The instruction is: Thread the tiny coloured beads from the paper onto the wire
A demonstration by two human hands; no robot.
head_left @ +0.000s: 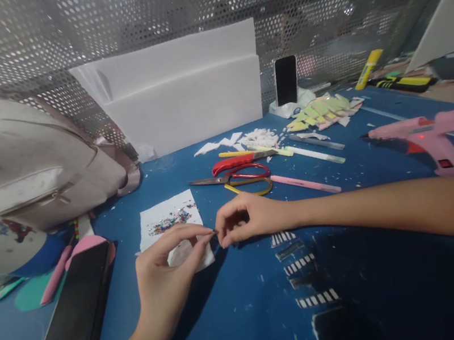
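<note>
- Location: the speck (214,232) sits between my left hand (160,267) and right hand (256,217), just right of the paper (154,213) in this view.
- Left grip: thumb and forefinger are together at the tips, apparently on the speck; it is too small to identify.
- Right grip: fingers are curled beside the left fingertips; I cannot tell whether they clamp anything.
- Handling, speck: I judge it very light and easily dropped. Pinch by the rim, using fingertips only.
- Handling, sequins (170,221): heaped on the paper. I expect them to be thin, slippery and quick to scatter; lift singly.
- Handling, paper: likely soft and light. Hold at a bare far corner and keep level, to avoid spilling onto the bench (246,293).
- Clearance: scissors (226,180) lie just beyond the right hand.
</note>
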